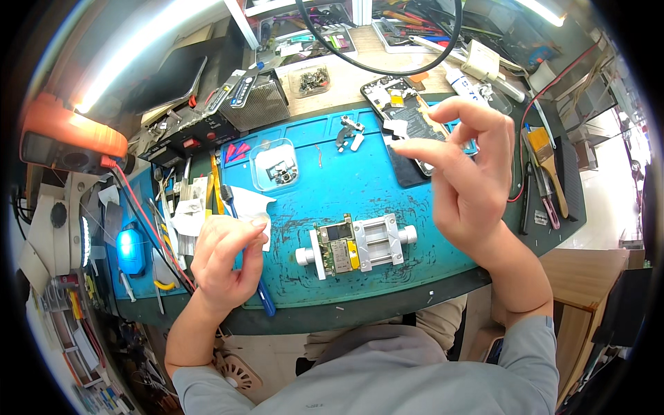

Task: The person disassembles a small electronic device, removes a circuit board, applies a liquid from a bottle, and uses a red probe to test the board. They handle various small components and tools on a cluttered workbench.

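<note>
My left hand (228,256) is closed, fingertips pinched in front of a white paper and a blue-handled brush (265,294); I cannot make out what, if anything, it holds. My right hand (470,169) is raised at the right, thumb and index finger apart, over the edge of an opened phone (379,97) and a dark slab (402,171). Between my hands a circuit board (340,252) sits clamped in a silver holder (377,242) on the blue mat (318,190). A small clear box of parts (275,166) and some small loose pieces (349,135) are behind it.
An orange meter (72,138) with red and black leads is at the left, near a blue lamp (131,249) and tools. Metal boxes (256,104) and trays of tools stand behind. A black cable loop hangs overhead. Brushes (543,159) lie at the right; a wooden cabinet (581,277) stands below.
</note>
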Motion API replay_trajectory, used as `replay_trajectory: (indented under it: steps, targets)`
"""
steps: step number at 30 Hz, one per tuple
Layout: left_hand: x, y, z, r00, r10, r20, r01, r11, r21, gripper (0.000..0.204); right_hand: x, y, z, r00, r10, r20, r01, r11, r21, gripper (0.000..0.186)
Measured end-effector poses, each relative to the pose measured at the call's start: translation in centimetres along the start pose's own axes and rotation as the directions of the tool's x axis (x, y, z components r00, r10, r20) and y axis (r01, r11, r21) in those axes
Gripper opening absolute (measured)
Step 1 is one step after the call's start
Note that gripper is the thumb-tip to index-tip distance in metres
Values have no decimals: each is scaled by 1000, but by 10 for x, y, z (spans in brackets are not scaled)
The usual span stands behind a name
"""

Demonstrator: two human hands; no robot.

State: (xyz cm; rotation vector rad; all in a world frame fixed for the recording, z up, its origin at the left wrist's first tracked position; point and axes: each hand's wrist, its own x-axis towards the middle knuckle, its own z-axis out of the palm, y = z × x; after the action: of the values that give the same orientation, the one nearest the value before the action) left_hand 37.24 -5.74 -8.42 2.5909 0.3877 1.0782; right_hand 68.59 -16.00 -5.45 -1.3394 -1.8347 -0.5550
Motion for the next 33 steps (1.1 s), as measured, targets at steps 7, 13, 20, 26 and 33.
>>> replay_trajectory:
  steps: [7, 13, 20, 26, 33]
  targets:
    - [2, -1, 2, 1000, 9, -1, -9, 1000, 0, 33, 1, -4, 4, 992, 111, -54, -104, 988, 117, 44]
    - [4, -2, 1, 989, 34, 144, -31, 999, -27, 31, -1, -7, 10, 987, 153, -52, -135, 957, 256, 38]
    - [7, 3, 5, 953, 15, 302, -22, 1000, 22, 44, 0, -6, 10, 992, 117, -48, -102, 964, 244, 36]
    - [7, 6, 8, 942, 1, 336, -10, 1000, 25, 43, 1, -6, 11, 993, 110, -48, -95, 964, 247, 36]
    - [9, 8, 7, 925, -7, 381, -13, 999, 49, 40, -1, -4, 10, 995, 93, 43, -100, 967, 236, 28]
